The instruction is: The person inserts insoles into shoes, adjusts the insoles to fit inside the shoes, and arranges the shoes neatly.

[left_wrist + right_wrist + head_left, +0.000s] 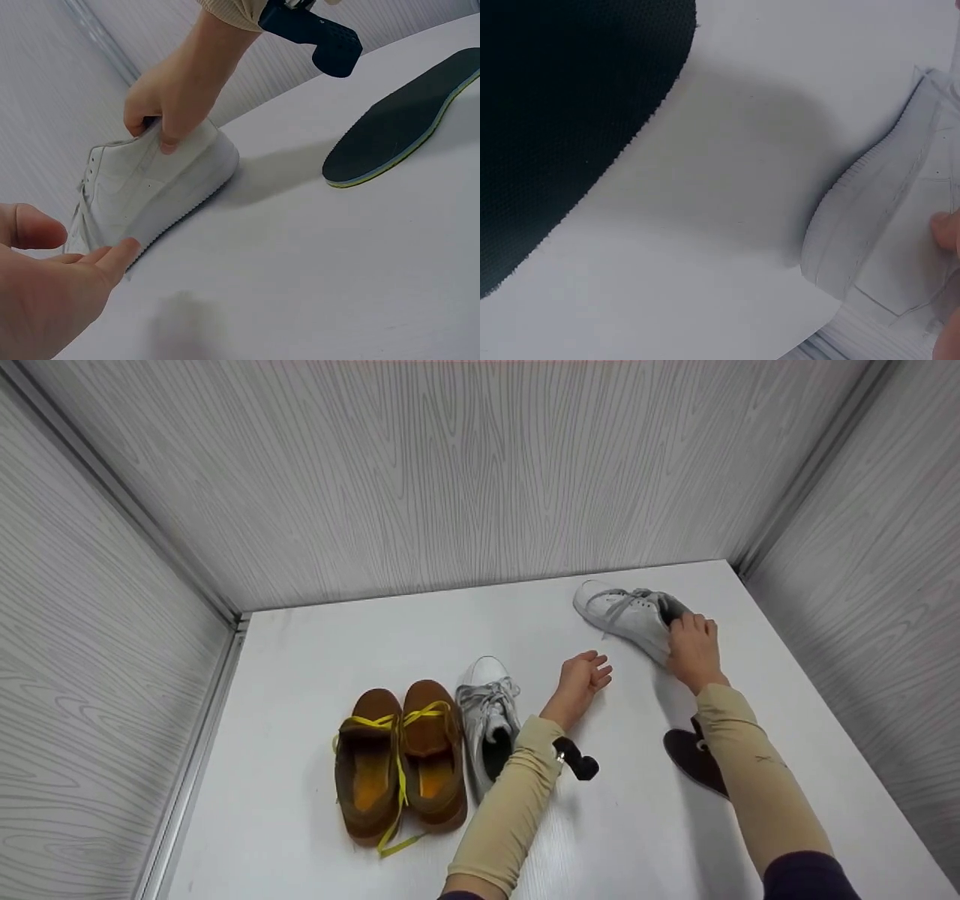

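Observation:
My right hand (694, 652) grips a white sneaker (626, 615) by the collar at its heel, thumb on the outer side and fingers over the rim. The sneaker's laced toe points to the left, near the back wall. My left hand (581, 682) hovers beside it with relaxed fingers and holds nothing; in the left wrist view its fingers (120, 259) overlap the shoe's front. A dark insole (405, 120) with a yellow and blue edge lies on the white surface, partly hidden by the right forearm in the head view.
A second white sneaker (487, 712) stands left of my left forearm, toe toward the back wall. Close against its left side sits a pair of brown shoes (427, 735) with yellow laces. Grey wood-grain panels (480, 472) enclose the white surface (300, 660) at the back and sides.

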